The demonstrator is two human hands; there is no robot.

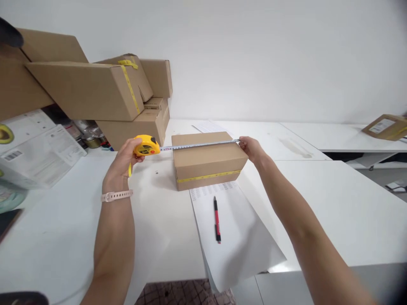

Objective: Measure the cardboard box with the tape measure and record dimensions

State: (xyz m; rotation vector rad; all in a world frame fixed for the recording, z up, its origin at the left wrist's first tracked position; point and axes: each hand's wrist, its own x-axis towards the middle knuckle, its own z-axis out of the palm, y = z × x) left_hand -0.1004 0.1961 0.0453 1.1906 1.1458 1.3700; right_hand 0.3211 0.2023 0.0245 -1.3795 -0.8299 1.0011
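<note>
A yellow tape measure (146, 145) is gripped in my left hand (125, 157), just left of a closed cardboard box (206, 159). Its metal blade (203, 145) runs out across the top of the box. At the box's right edge, my right hand (251, 148) pinches the far end of the blade between closed fingers. Yellow tape crosses the box's front side. Under and in front of the box lies a printed sheet of paper (235, 228), with a red and black pen (217, 220) on it.
Cardboard boxes (85, 89) are piled at the back left against the wall. Below them lie a white carton (34, 148) and small jars. Another cardboard box (386, 127) sits at the far right. The white table (165, 237) ends at a front edge near me.
</note>
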